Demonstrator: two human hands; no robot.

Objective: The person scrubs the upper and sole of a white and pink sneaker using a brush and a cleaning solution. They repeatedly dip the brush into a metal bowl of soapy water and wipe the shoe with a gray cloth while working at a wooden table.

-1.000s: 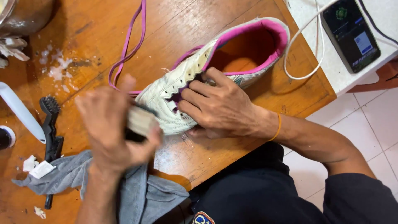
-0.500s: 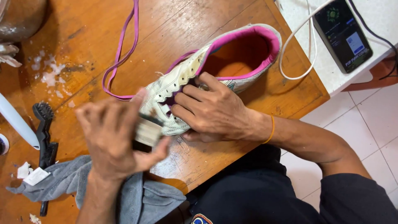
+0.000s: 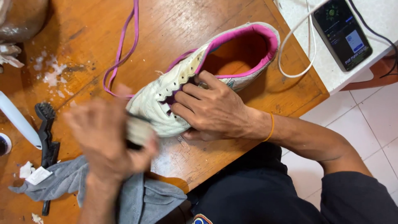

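A white sneaker (image 3: 166,89) with a pink collar and orange lining lies on its side on the wooden table (image 3: 199,25). My right hand (image 3: 211,110), with a yellow band at the wrist, presses down on the shoe's lace area and holds it still. My left hand (image 3: 105,137) is blurred with motion and grips a small pale brush (image 3: 139,130) against the shoe's toe. A pink shoelace (image 3: 120,54) lies loose on the table beyond the toe.
A grey cloth (image 3: 62,182) lies under my left forearm, a black brush (image 3: 47,132) and a white tube (image 3: 18,120) to its left. White foam specks (image 3: 52,74) dot the wood. A phone (image 3: 342,31) with a white cable (image 3: 296,49) rests on a white surface at upper right.
My left hand has moved the brush back and forth over the shoe's toe. My right hand stays pressed on the shoe.
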